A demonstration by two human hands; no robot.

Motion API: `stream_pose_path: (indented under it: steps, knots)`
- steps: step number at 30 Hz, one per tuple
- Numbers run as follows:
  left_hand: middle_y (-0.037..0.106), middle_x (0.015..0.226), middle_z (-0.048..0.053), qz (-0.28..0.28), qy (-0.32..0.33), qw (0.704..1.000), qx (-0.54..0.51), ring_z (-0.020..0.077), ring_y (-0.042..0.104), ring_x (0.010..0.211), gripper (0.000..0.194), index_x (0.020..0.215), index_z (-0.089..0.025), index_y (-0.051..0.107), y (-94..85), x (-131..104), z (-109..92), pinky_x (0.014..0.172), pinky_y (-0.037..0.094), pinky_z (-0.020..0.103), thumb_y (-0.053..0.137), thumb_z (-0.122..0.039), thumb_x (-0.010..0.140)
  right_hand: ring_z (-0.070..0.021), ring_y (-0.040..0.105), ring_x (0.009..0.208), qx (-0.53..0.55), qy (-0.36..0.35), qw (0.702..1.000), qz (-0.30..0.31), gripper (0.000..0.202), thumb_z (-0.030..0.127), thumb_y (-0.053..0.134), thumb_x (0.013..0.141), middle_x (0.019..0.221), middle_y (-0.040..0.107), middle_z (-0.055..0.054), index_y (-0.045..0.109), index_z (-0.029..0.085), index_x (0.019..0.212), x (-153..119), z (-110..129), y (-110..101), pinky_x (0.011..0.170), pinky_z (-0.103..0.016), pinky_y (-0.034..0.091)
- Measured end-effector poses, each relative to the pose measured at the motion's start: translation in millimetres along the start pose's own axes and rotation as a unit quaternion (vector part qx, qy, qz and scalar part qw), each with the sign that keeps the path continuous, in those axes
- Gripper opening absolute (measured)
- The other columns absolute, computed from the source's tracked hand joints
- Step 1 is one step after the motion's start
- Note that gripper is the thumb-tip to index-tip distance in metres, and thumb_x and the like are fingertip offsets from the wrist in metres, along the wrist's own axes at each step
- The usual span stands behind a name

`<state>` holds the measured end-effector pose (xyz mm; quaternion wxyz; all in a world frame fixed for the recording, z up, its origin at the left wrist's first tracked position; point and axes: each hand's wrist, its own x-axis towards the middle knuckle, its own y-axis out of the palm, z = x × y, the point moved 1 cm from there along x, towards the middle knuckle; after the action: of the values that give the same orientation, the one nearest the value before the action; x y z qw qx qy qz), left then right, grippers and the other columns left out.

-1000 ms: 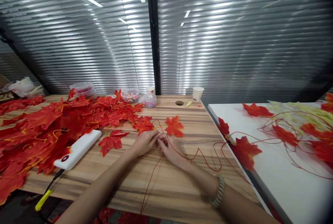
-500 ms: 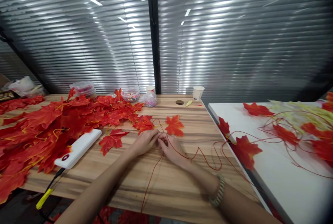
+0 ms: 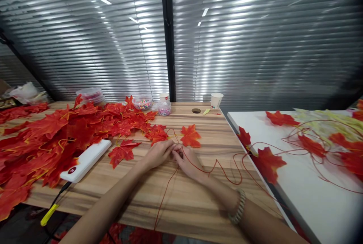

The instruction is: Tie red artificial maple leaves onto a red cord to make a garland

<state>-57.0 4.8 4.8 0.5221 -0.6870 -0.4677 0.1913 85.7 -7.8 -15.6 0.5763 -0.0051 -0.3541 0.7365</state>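
My left hand [image 3: 160, 154] and my right hand [image 3: 187, 160] meet fingertip to fingertip low over the wooden table [image 3: 195, 206]. Both are closed in a pinch on a thin red string [image 3: 167, 191]. One length of it hangs toward the table's front edge; another runs over my right wrist and off to the right in loose zigzags. The exact spot where the fingers grip is hidden by the fingers. Just beyond my right hand lies a red maple leaf [image 3: 190, 135], and past my left hand another artificial leaf [image 3: 156, 134] touches the pile.
A heap of red leaves [image 3: 82, 130] covers the left side, beside a white power bank [image 3: 86, 160] with a black cable. Bead tubs [image 3: 142, 103] and a paper cup [image 3: 217, 100] stand at the back. Leaves and tangled string lie on the white table [image 3: 309, 198].
Almost nothing differs. Both hands keep the same pinch at the same place, and the view has shifted very slightly.
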Motion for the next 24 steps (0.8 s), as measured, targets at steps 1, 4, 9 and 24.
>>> stream_pose_path:
  steps: [1,4,9,24]
  knots:
    - [0.057,0.071,0.001,-0.002,-0.001,1.000,0.003,0.0128,0.053,0.065,0.022,0.076,-0.018,0.049,0.2,-0.1,0.3,0.061,0.036,0.021,0.033,-0.027,0.088,-0.0136,0.053,0.065,-0.003,0.001,1.000,0.000,0.013,0.017,0.045,0.082,0.069,0.059,-0.001,0.055,0.017,0.075,-0.1,0.1,-0.2,0.066,-0.024,0.038]
    - [0.057,0.071,0.001,-0.003,0.000,1.000,0.010,0.0127,0.053,0.064,0.024,0.076,-0.018,0.049,0.6,-0.2,1.1,0.060,0.036,0.021,0.031,-0.027,0.089,-0.0138,0.053,0.066,-0.008,0.001,1.000,0.001,0.013,0.017,0.045,0.082,0.069,0.059,-0.001,0.056,0.017,0.076,-0.2,0.7,-0.7,0.067,-0.024,0.038]
    - [0.057,0.070,0.001,-0.005,0.005,1.000,0.022,0.0127,0.052,0.064,0.025,0.075,-0.018,0.048,0.5,-0.3,2.2,0.059,0.035,0.021,0.030,-0.028,0.089,-0.0139,0.053,0.067,-0.010,0.008,1.000,0.003,0.013,0.017,0.045,0.082,0.069,0.059,-0.002,0.056,0.017,0.074,0.1,2.1,-0.7,0.067,-0.024,0.037]
    - [0.057,0.071,0.002,0.012,-0.002,0.999,0.038,0.0134,0.052,0.064,0.027,0.075,-0.018,0.049,-1.2,0.5,0.9,0.060,0.035,0.022,0.029,-0.028,0.089,-0.0141,0.053,0.066,-0.011,0.009,1.000,0.012,0.013,0.016,0.046,0.080,0.068,0.059,-0.002,0.056,0.016,0.073,-0.1,2.4,-1.1,0.066,-0.024,0.039]
